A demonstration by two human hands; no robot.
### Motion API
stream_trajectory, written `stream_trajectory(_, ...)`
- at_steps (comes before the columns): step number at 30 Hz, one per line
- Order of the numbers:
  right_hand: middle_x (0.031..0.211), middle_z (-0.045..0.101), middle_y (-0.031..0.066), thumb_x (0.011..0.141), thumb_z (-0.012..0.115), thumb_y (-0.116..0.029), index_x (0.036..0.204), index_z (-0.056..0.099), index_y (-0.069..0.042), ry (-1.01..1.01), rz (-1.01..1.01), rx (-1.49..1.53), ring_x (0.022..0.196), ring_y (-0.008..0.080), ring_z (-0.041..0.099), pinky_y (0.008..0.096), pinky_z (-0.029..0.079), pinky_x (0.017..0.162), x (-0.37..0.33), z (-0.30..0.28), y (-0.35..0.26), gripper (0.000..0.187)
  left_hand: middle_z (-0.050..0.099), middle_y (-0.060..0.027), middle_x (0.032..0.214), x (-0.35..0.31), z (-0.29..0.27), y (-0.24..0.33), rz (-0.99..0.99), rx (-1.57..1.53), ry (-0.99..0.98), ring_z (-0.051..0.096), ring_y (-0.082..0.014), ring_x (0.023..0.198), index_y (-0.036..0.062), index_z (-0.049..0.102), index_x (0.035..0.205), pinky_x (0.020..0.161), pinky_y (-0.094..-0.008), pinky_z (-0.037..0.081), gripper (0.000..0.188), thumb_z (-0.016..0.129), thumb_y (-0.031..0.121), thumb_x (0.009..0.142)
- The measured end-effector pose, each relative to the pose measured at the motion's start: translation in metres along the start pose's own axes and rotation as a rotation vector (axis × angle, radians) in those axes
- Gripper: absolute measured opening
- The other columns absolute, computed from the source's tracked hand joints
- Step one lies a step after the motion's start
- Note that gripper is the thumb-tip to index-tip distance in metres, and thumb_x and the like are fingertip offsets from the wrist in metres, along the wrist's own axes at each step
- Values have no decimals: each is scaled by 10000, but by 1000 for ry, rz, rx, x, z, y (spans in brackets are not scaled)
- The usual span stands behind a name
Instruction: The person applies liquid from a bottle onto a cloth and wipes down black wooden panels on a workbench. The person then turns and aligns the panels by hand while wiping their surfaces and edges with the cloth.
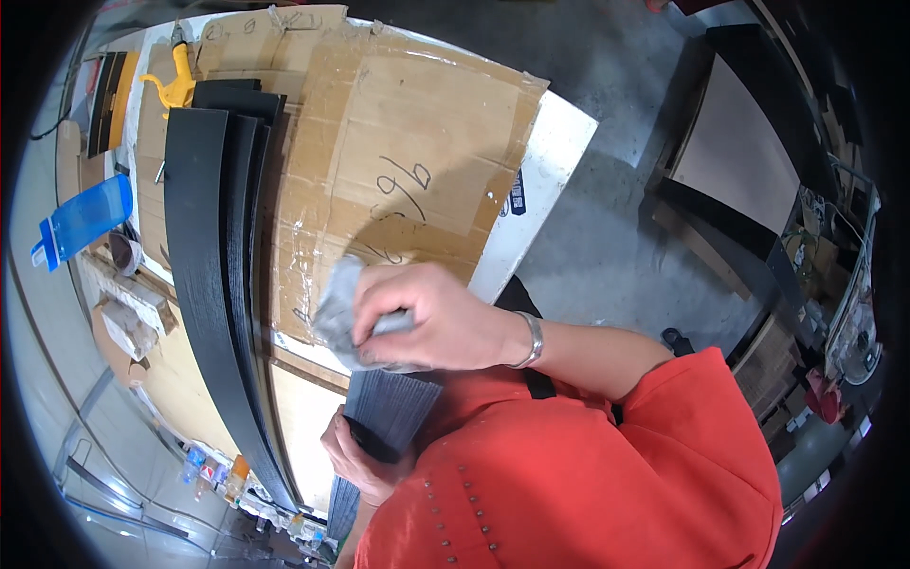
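Item: dark grooved panel (391, 406), held at my chest, gripped from below by left hand (353, 455). Right hand (436, 318) clenches grey rag (339, 308) against its upper end. I'd judge firm strokes along the grooves best. Beyond: cardboard-covered bench (398, 142), black boards (204, 237).

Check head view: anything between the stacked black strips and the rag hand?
Only taped cardboard. It covers the table between the black strips and the right hand, which presses a grey rag. Head view shows it.
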State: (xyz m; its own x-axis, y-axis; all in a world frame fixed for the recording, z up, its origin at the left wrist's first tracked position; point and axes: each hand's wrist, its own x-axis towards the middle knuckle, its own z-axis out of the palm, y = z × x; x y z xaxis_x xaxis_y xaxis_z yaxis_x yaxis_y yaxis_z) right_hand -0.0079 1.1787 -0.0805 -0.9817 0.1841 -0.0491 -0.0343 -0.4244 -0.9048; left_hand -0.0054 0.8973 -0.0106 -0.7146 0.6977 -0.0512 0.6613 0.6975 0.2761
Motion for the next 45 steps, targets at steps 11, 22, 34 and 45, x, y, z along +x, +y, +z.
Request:
stream_trajectory(11, 835, 650, 126, 810, 752, -34, 815, 666, 1, 73, 32, -222, 785, 277, 646, 351, 503, 744, 7, 9, 10, 93, 520, -285, 1208, 1, -5, 4, -44, -2, -60, 572, -493, 1053, -27, 363, 1487, 904, -531, 481, 1052, 863, 146, 577)
stream_trajectory(22, 872, 682, 92, 813, 774, -30, 900, 700, -5, 80, 139, -96, 839, 204, 652, 320, 502, 776, 4, -10, 37, 117, 516, -283, 1223, 2, -3, 4, -43, 32, -49, 567, -491, 1064, -26, 366, 1485, 913, -536, 486, 1061, 867, 158, 567)
stream_trajectory(34, 1017, 678, 112, 818, 761, -35, 1026, 713, 7, 97, 134, -225, 1001, 252, 649, 345, 491, 897, -52, -25, 23, 217, 504, -281, 1265, 5, -8, 8, -60, -8, -88, 551, -501, 1111, -24, 364, 1491, 942, -543, 474, 1053, 862, 135, 577)
stream_trajectory(45, 859, 642, 134, 757, 776, -69, 870, 695, 35, 114, 229, -328, 824, 280, 646, 357, 504, 753, -28, -22, 25, 174, 585, -251, 1183, 5, -9, 9, -58, -43, -36, 569, -463, 1036, -61, 469, 1409, 939, -545, 463, 915, 856, 192, 620)
